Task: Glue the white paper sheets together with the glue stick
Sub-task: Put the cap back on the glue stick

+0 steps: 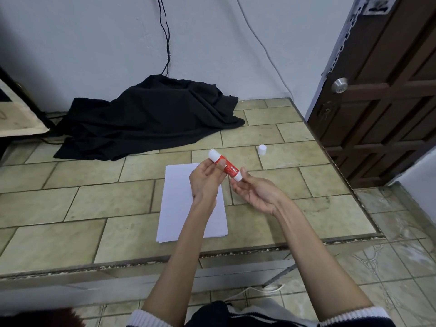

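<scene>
A stack of white paper sheets (181, 208) lies on the tiled counter (70, 204), straight ahead of me. Above its far right corner I hold a red glue stick (227, 167) with white ends, tilted down to the right. My left hand (207, 182) grips its upper part with thumb and fingers. My right hand (252, 188) pinches the lower white end with its fingertips. A small white cap (262, 149) stands alone on the tiles, farther back and to the right.
A heap of black cloth (151, 119) lies against the wall at the back of the counter, with cables hanging above it. A brown door (389, 90) stands at the right. The counter's front edge (212, 253) drops to a tiled floor.
</scene>
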